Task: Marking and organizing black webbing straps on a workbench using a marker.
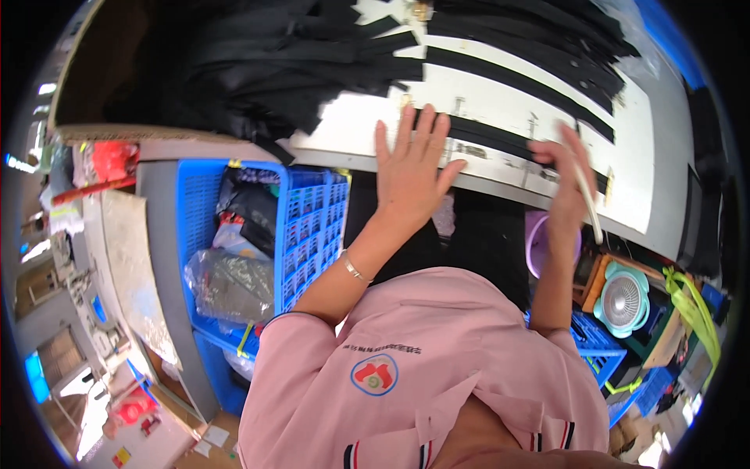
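My left hand lies flat with its fingers spread. Its fingertips rest at the left end of a black fabric strip stretched across a white board. Farther along the same strip, my right hand is slightly blurred. It holds a slim white pen-like stick, whose lower end points back toward me. A second black strip runs roughly parallel, farther back on the board. Short dark marks and small tape-like patches show on the board around the near strip.
Loose black strips are heaped in a carton at the far left; another pile of black strips lies at the back. Below the table edge stand a blue crate with bagged items, a purple bucket and a small turquoise fan.
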`<state>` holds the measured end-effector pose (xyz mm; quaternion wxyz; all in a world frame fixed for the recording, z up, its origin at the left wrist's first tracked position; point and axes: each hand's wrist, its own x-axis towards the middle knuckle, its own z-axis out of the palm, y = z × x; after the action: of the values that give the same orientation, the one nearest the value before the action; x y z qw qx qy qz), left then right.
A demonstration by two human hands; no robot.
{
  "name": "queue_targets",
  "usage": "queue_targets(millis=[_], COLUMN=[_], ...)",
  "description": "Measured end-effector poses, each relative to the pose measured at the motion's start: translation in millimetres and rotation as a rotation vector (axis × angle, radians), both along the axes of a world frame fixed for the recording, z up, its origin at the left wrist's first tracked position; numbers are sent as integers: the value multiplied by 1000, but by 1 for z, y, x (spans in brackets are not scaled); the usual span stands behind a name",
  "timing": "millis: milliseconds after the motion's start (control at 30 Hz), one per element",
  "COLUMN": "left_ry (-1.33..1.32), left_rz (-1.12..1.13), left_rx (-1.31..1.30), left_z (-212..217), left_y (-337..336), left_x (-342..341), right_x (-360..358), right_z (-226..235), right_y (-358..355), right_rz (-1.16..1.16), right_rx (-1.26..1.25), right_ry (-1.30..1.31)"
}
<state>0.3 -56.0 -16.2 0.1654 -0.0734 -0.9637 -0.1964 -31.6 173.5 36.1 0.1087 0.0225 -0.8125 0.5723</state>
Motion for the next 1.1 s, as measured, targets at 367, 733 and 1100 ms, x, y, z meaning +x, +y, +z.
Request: queue_targets(millis=[367, 733, 1100], left_ry=[9, 8, -10], left_rz=[-3, -6, -8], left_rx=[-21, 5, 0], left_z=[3, 2, 3], left_y=[0, 0, 0], left_x=[0, 0, 0], right_x=[-39, -37, -34], right_z=[-25, -29, -32], right_y=[-81, -82, -71], right_rz=[164, 212, 309], right_rx=[-162, -60, -16], right_ry=[-109, -109, -110])
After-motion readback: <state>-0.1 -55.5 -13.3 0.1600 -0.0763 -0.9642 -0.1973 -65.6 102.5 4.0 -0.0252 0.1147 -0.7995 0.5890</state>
